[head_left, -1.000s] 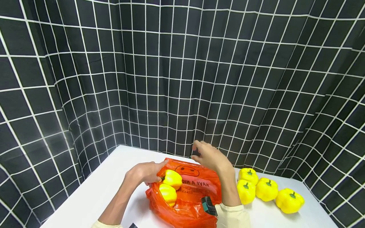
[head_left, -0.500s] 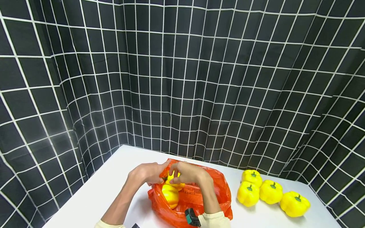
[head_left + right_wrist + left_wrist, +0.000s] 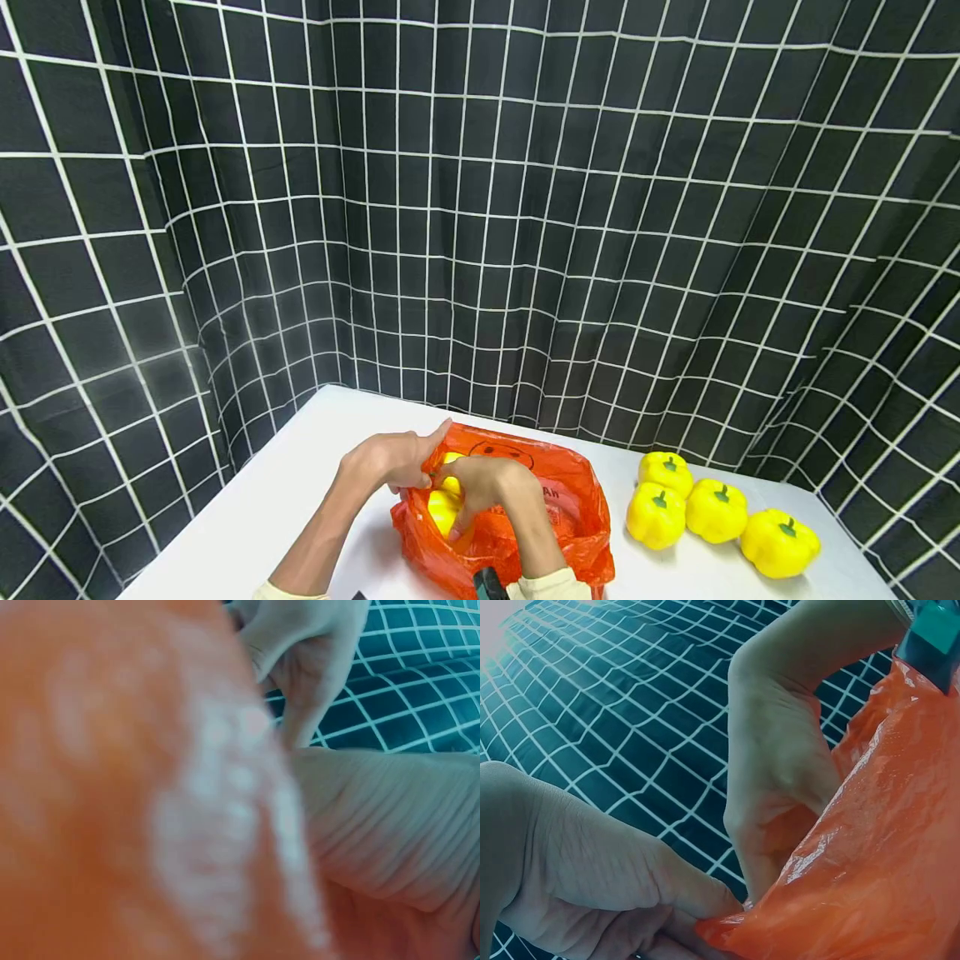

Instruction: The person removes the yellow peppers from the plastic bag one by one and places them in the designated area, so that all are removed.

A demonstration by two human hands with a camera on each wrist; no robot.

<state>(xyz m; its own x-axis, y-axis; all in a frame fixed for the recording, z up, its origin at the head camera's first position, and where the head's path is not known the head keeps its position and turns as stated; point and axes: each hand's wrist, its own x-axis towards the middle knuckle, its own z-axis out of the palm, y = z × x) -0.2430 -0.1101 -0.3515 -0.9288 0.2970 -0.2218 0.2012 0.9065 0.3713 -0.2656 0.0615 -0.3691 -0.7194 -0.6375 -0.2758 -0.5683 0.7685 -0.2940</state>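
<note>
An orange-red plastic bag (image 3: pixel 585 500) with printed lettering lies with its mouth toward me, and yellow bell peppers (image 3: pixel 442 510) show inside its left part. My left hand (image 3: pixel 386 462) pinches the bag's left rim; the left wrist view shows the plastic (image 3: pixel 742 922) between thumb and fingers. Reaching into the bag's mouth, my right hand (image 3: pixel 491 487) has its fingers and thumb on either side of a pepper, partly covering it. Bag plastic (image 3: pixel 150 787) fills much of the right wrist view and hides the right fingertips.
Several yellow bell peppers (image 3: pixel 716 510) with green stems stand close together at the right of the white table (image 3: pixel 330 425). A dark curtain with a white grid (image 3: pixel 480 208) surrounds the table's back and sides.
My right hand has come from above the bag's far edge leftward and down onto the peppers inside. My left hand keeps its pinch on the rim. The bag's right side has spread outward.
</note>
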